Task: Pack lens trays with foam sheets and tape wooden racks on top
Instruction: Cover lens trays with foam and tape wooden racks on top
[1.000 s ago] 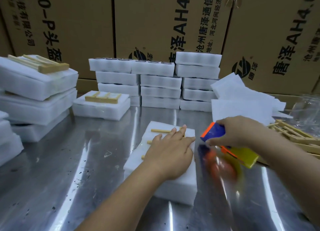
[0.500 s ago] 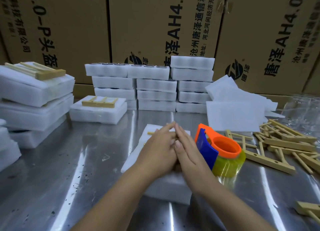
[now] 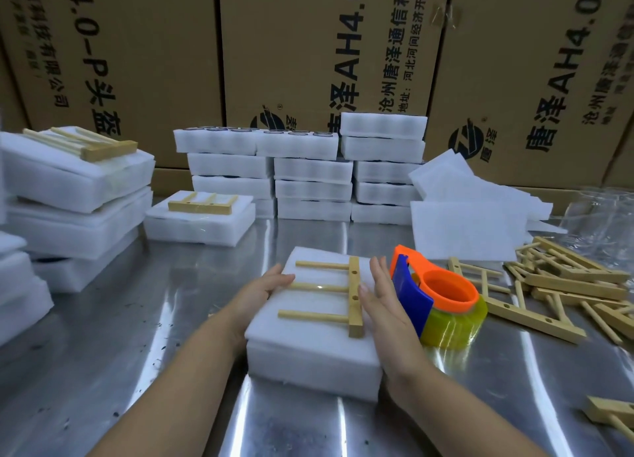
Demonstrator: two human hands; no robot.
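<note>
A white foam-covered lens tray lies on the steel table in front of me. On top of it sits a wooden rack with three pegs pointing left. My left hand touches the tray's left side with relaxed fingers. Against the tray's right side lies my right hand, fingers straight, just beside the rack's bar. An orange and blue tape dispenser with a yellowish roll stands on the table right of my right hand, with no hand on it.
Stacks of white foam trays stand at the back, and packed trays with racks lie at left. Loose foam sheets and a pile of wooden racks lie at right. Cardboard boxes wall the back.
My right hand set the tape dispenser down on the table. Both hands, which pressed together on top of the rack, have moved apart to the tray's two sides.
</note>
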